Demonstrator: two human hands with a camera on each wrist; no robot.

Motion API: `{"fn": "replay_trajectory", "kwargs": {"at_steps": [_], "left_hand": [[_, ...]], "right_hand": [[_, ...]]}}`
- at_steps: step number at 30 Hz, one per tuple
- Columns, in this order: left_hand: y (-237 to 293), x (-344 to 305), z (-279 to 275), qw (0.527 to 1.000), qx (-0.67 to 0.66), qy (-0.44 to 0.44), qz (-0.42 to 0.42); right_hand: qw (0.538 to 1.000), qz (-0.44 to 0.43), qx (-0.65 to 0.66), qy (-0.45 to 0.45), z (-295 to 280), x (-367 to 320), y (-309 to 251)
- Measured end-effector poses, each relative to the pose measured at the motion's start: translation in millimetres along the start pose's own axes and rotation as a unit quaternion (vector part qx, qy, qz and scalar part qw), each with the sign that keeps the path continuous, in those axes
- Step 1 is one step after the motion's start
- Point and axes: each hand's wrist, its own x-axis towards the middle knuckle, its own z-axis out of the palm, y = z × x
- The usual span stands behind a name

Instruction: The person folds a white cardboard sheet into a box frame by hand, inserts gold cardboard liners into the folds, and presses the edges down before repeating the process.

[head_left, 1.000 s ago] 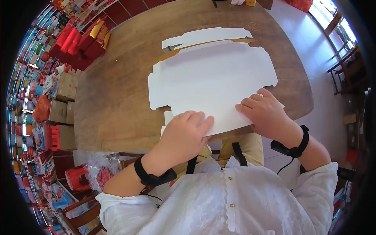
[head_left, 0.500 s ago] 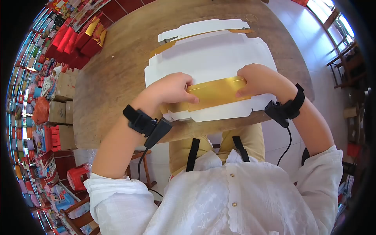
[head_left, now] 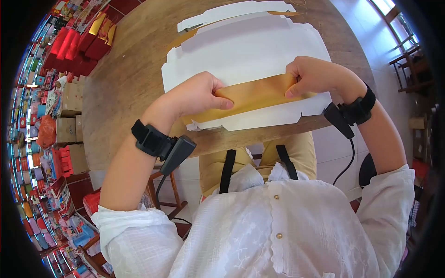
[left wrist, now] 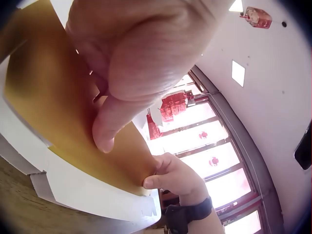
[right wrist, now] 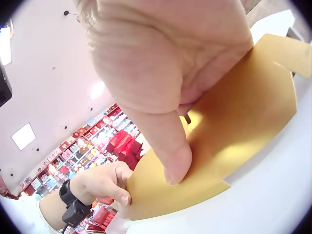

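Observation:
A flat die-cut cardboard box blank (head_left: 250, 51), white inside and gold outside, lies on the table. Its near panel stands folded up, so the gold face (head_left: 255, 95) shows toward the body. The left hand (head_left: 197, 95) pinches this panel near its left end, thumb on the gold side and fingers behind. Toward the other end, the right hand (head_left: 317, 76) grips it the same way. Between the hands the panel bows slightly in both wrist views. A white flap (head_left: 269, 116) runs along the near side, close to the table edge.
Another white cardboard piece (head_left: 232, 16) lies behind the blank on the wooden table (head_left: 125, 92). Red gift bags (head_left: 69, 46) stand at the far left. Cartons (head_left: 69, 99) and stocked shelves line the left side. A wooden chair (head_left: 410, 69) stands at the right.
Both hands first rested on the white near panel. They have since raised it by its edge, turning its gold side toward the body, and now grip it a little farther apart.

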Motion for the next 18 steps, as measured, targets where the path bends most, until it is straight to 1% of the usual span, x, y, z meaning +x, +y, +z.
{"fn": "replay_trajectory", "kwargs": {"at_steps": [2,3,5,6,8,9,11,12,13,14,15,16,17,18], "left_hand": [[-2,2,-1,0.999,0.047,-0.007,0.027],[-2,3,0,0.999,0.046,-0.006,0.028],[2,3,1,0.995,0.104,0.000,-0.002],[4,3,1,0.995,0.104,0.001,-0.001],[9,0,2,0.991,0.128,0.026,0.005],[11,-1,2,0.992,0.127,0.028,0.005],[13,-2,0,0.989,0.148,0.023,-0.001],[13,-4,2,0.989,0.148,0.028,0.000],[9,-7,7,0.980,0.167,0.101,0.032],[3,-10,14,0.965,0.185,0.174,0.062],[-9,-12,27,0.898,0.291,0.287,0.163],[-4,-20,35,0.856,0.355,0.317,0.202],[2,-26,46,0.807,0.417,0.344,0.237],[2,-33,59,0.775,0.442,0.348,0.290]], "right_hand": [[0.999,-0.033,-0.021,0.003,1,0,0],[0.999,-0.032,-0.022,0.003,1,0,-1],[0.998,-0.034,-0.042,0.016,3,-2,-6],[0.998,-0.034,-0.043,0.016,3,-3,-9],[0.999,0.019,-0.027,0.017,3,-7,-15],[0.999,0.019,-0.029,0.017,4,-7,-16],[0.996,-0.041,-0.025,0.069,6,-10,-16],[0.996,-0.043,-0.029,0.071,7,-10,-13],[0.991,-0.074,-0.036,0.108,9,-8,-7],[0.983,-0.107,-0.042,0.144,10,-6,-5],[0.984,-0.082,-0.035,0.155,12,-6,-8],[0.983,-0.088,-0.038,0.156,14,-6,-10],[0.983,-0.060,-0.070,0.160,15,-6,-12],[0.981,-0.033,-0.103,0.164,17,-5,-15]]}}
